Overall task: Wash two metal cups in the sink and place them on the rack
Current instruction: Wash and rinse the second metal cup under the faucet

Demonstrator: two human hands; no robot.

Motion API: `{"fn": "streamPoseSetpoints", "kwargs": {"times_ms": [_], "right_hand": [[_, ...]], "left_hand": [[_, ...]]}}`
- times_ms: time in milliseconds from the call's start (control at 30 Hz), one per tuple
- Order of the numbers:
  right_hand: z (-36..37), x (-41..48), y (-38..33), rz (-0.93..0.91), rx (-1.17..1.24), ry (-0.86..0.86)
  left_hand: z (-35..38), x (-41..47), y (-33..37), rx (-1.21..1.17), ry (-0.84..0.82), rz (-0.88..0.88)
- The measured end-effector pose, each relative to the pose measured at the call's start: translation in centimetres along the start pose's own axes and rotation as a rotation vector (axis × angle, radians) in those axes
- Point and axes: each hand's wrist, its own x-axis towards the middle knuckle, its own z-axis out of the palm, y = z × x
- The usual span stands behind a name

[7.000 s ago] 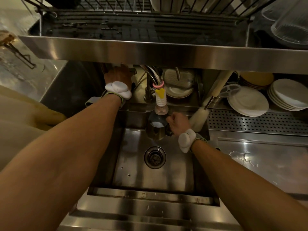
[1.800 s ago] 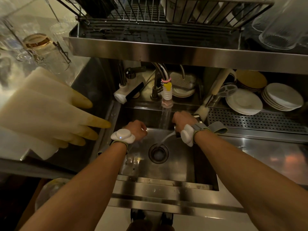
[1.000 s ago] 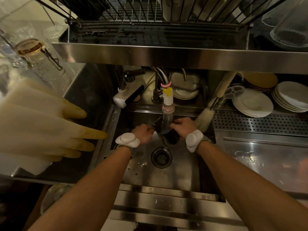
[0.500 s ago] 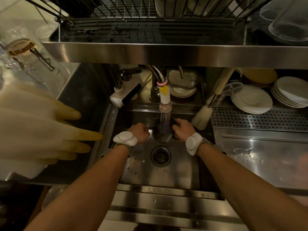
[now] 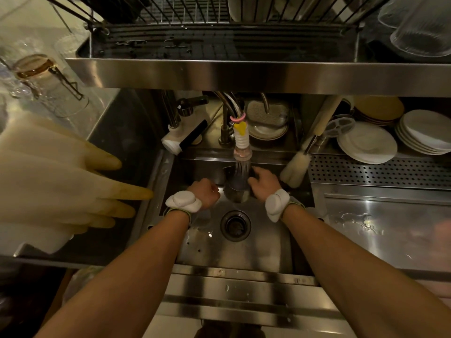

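Observation:
One metal cup (image 5: 236, 185) is over the sink (image 5: 263, 250), right under the tap nozzle (image 5: 242, 152), and water runs onto it. My right hand (image 5: 263, 182) grips the cup's right side. My left hand (image 5: 205, 195) is a closed fist just left of the cup, and I see nothing in it. The wire rack (image 5: 195, 25) sits on the steel shelf above the sink. No second metal cup shows.
The drain (image 5: 235, 224) lies below the cup. A bottle brush (image 5: 295, 169) leans at the sink's right edge by a perforated tray (image 5: 378, 172) and stacked plates (image 5: 366, 145). Rubber gloves (image 5: 61, 181) hang at the left. Glasses (image 5: 419, 28) stand upper right.
My left hand came down from the tap lever into the sink and the water started running. In the last second the cup went from tilted between both hands to steady under the stream.

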Motion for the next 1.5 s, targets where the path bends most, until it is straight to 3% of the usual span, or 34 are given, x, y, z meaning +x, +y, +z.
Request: {"fn": "streamPoseSetpoints", "kwargs": {"times_ms": [167, 600, 1500], "right_hand": [[-0.6, 0.2, 0.3, 0.033, -0.009, 0.005], [-0.2, 0.1, -0.8, -0.095, -0.081, -0.025], [-1.0, -0.3, -0.5, -0.046, -0.104, 0.022]], "left_hand": [[-0.3, -0.3, 0.0, 0.001, 0.019, 0.001], [-0.4, -1.1, -0.4, 0.015, 0.018, -0.008], [-0.1, -1.4, 0.0, 0.022, 0.024, 0.028]]}}
